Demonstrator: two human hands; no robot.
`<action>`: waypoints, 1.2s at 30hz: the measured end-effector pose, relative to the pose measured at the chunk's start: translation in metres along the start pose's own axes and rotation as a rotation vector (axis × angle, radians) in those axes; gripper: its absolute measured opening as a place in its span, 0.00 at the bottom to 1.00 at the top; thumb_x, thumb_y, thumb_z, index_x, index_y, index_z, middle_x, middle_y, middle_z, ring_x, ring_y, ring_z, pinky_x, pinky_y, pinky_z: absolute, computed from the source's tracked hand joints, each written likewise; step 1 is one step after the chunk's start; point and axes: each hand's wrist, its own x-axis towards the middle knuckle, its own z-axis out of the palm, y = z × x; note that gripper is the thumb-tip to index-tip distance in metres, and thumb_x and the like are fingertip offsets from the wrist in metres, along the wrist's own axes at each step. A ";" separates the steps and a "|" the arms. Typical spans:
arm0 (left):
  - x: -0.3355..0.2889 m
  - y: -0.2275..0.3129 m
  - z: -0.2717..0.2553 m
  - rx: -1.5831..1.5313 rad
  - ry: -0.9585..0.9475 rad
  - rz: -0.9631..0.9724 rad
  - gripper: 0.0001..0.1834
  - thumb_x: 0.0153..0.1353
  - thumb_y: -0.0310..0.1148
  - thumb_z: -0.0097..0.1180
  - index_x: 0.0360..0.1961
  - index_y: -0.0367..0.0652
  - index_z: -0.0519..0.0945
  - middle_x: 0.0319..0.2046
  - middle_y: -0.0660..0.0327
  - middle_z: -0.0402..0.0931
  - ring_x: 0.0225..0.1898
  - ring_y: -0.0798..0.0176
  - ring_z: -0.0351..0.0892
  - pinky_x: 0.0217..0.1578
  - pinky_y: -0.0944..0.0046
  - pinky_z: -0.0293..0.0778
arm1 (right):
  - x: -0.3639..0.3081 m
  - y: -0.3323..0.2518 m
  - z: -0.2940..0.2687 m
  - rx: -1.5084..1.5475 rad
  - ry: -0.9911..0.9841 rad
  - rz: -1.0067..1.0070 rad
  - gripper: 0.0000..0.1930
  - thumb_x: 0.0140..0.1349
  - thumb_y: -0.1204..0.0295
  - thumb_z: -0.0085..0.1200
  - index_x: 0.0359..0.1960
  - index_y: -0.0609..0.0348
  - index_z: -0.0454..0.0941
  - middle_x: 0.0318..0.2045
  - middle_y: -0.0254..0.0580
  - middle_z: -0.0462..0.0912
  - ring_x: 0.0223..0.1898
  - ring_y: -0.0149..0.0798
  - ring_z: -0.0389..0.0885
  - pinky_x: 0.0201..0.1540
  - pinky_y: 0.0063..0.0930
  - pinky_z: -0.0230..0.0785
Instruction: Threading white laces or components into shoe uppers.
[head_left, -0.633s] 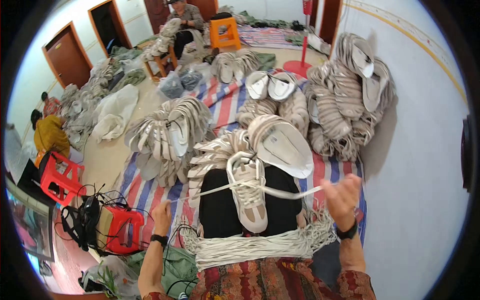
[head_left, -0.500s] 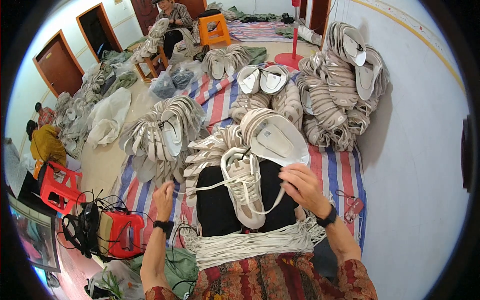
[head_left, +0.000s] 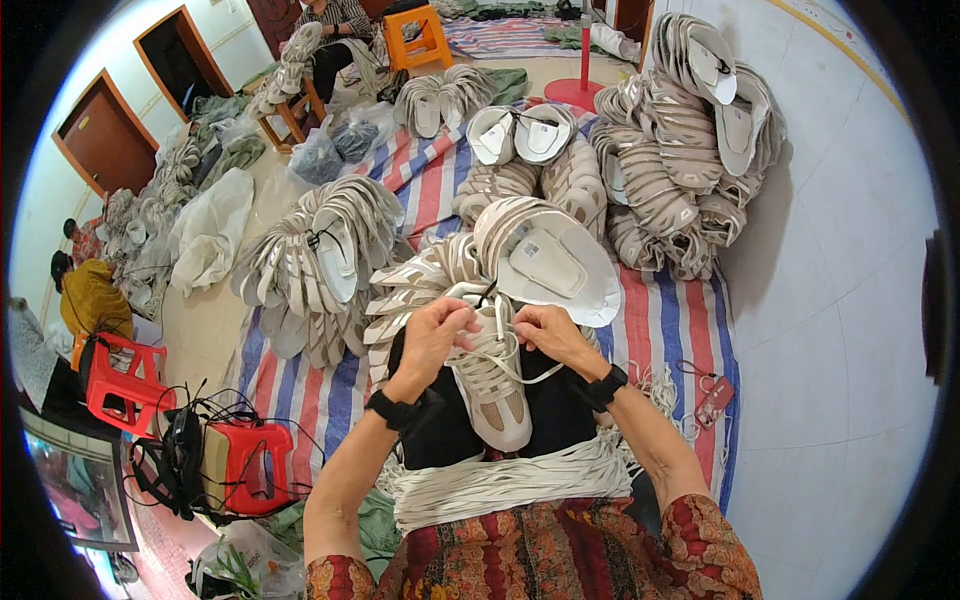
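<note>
On her lap the shoe (head_left: 492,372) lies; both hands, left hand (head_left: 438,335) and right hand (head_left: 545,330), have come together, pinching the white lace (head_left: 520,375), so lacing goes on.

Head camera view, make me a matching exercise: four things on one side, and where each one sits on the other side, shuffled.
Things:
1. beige shoe upper with white lace
2. bundle of loose white laces
3. red plastic stool
4. orange plastic stool

Places:
A. far end of the room, beside a seated person
B. on the black cloth on the lap, under the left hand and right hand
C. floor at lower left, next to tangled black cables
D. across the lap, just below the black cloth

Pairs: 1-B, 2-D, 3-C, 4-A
</note>
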 end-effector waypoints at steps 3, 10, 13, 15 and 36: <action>0.009 -0.013 0.011 0.062 -0.033 -0.012 0.08 0.59 0.28 0.46 0.33 0.33 0.74 0.28 0.61 0.74 0.31 0.71 0.75 0.27 0.72 0.74 | 0.004 0.000 0.000 -0.185 0.017 -0.090 0.06 0.53 0.73 0.47 0.26 0.63 0.75 0.19 0.41 0.77 0.21 0.35 0.76 0.25 0.26 0.67; 0.009 -0.020 0.023 0.191 0.002 0.025 0.06 0.57 0.26 0.49 0.30 0.35 0.76 0.26 0.63 0.75 0.28 0.72 0.75 0.29 0.74 0.74 | 0.005 -0.024 0.017 -0.975 0.119 -0.421 0.05 0.51 0.73 0.45 0.23 0.61 0.71 0.19 0.49 0.75 0.26 0.47 0.78 0.27 0.35 0.68; 0.002 -0.013 0.021 0.095 0.030 -0.026 0.07 0.56 0.26 0.51 0.32 0.33 0.78 0.25 0.61 0.77 0.26 0.72 0.76 0.28 0.74 0.74 | 0.009 -0.015 0.008 -0.611 0.079 -0.323 0.07 0.52 0.72 0.49 0.26 0.64 0.75 0.16 0.47 0.75 0.19 0.47 0.75 0.22 0.34 0.66; -0.007 -0.012 0.012 0.181 0.197 0.123 0.07 0.56 0.26 0.52 0.34 0.33 0.78 0.25 0.61 0.77 0.26 0.72 0.76 0.27 0.74 0.74 | 0.008 -0.011 -0.003 -0.306 0.049 -0.128 0.08 0.50 0.71 0.53 0.28 0.64 0.75 0.17 0.45 0.74 0.20 0.45 0.74 0.25 0.31 0.67; -0.038 -0.057 -0.032 -0.078 0.124 -0.087 0.06 0.57 0.28 0.50 0.27 0.37 0.74 0.18 0.63 0.72 0.15 0.71 0.72 0.15 0.74 0.67 | 0.017 -0.044 0.054 -0.579 -0.088 -0.599 0.06 0.49 0.76 0.50 0.31 0.59 0.75 0.25 0.42 0.71 0.31 0.45 0.72 0.34 0.36 0.63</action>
